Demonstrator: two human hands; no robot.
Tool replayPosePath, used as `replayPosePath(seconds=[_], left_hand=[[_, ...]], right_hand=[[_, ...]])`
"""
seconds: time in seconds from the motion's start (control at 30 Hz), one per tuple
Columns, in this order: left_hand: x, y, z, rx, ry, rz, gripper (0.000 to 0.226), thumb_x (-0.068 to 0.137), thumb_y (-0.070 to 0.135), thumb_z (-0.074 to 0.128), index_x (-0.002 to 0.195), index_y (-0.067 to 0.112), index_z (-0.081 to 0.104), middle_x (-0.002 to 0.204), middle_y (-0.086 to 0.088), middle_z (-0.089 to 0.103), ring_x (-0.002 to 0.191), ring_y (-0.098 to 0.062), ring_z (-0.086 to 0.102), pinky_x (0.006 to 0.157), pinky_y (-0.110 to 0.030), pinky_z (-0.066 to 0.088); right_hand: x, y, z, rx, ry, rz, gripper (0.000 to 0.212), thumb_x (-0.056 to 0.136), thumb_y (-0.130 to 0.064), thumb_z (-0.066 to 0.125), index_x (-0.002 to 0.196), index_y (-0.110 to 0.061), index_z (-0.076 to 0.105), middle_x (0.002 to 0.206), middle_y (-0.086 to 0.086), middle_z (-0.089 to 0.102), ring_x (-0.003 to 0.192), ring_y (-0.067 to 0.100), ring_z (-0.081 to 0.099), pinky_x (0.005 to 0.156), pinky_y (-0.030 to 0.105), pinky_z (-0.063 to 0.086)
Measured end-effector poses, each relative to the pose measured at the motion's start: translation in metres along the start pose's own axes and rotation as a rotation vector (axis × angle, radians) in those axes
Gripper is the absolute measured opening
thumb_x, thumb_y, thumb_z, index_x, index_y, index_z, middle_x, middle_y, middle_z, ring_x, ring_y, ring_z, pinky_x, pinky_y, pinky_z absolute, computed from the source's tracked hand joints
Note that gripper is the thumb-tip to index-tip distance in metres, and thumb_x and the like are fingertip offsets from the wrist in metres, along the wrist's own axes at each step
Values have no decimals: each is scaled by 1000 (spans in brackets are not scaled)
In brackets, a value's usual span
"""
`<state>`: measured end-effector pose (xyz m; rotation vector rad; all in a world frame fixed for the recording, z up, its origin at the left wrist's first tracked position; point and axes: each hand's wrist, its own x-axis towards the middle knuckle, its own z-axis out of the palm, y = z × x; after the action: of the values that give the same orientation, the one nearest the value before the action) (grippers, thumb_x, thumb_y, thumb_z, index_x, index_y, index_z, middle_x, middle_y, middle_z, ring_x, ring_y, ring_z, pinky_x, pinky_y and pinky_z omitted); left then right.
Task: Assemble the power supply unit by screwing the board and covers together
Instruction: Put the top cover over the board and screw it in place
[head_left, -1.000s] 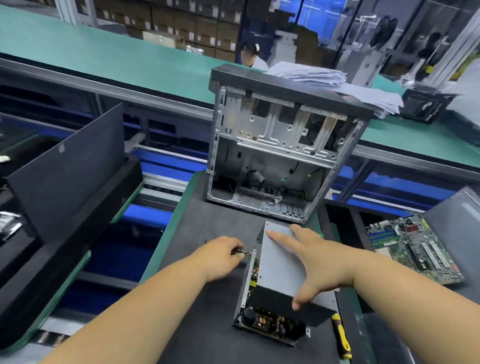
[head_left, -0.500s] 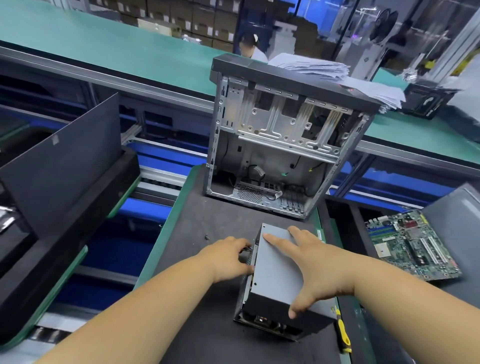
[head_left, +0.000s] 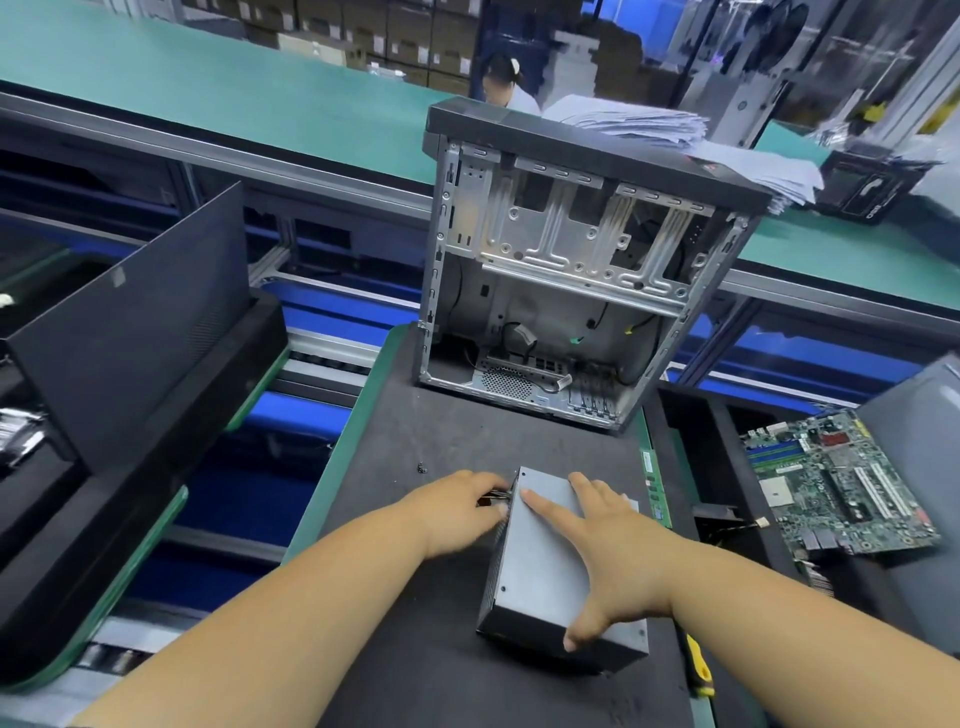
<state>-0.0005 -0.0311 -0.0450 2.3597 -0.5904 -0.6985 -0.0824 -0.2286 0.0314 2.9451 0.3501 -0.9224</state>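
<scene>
The grey power supply unit (head_left: 540, 561) lies on the black mat (head_left: 415, 649), its flat cover facing up. My right hand (head_left: 618, 551) rests spread flat on that cover, thumb hanging over the near edge. My left hand (head_left: 462, 506) sits against the unit's left far corner, fingers curled round a small bundle of cables there. A single loose screw (head_left: 422, 469) lies on the mat just beyond my left hand.
An open computer case (head_left: 571, 291) stands upright at the mat's far end. A motherboard (head_left: 841, 483) lies to the right. A yellow-handled screwdriver (head_left: 696, 665) lies by the unit's right side. Black panels (head_left: 135, 332) lean at left. Paper stacks (head_left: 675, 135) sit behind the case.
The cover has come down over the unit, hiding the circuit board that showed at its near end. My left hand has moved in against the unit's left corner.
</scene>
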Motion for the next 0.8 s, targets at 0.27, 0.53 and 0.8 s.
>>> replayPosePath(seconds=[0.27, 0.53, 0.8], left_hand=[[-5, -1, -1, -71, -36, -13, 64, 82, 64, 60, 139, 41, 43, 135, 9, 47, 106, -14, 56, 95, -36, 49], [-4, 0, 4, -67, -37, -18, 69, 80, 55, 68, 140, 39, 39, 133, 7, 47, 90, -10, 52, 77, -30, 47], [-5, 7, 11, -238, -49, -94, 68, 78, 46, 67, 140, 37, 40, 117, 18, 60, 94, 1, 58, 70, -23, 45]], right_hand=[[11, 1, 14, -45, 20, 5, 143, 51, -69, 81, 144, -51, -26, 160, 11, -21, 148, 34, -12, 121, 51, 8], [13, 3, 24, -25, 61, -2, 145, 50, -68, 82, 144, -51, -27, 159, 10, -23, 147, 34, -16, 121, 55, 1], [11, 10, 28, 28, 95, -12, 145, 48, -70, 83, 148, -49, -21, 161, 8, -23, 148, 31, -19, 121, 53, 0]])
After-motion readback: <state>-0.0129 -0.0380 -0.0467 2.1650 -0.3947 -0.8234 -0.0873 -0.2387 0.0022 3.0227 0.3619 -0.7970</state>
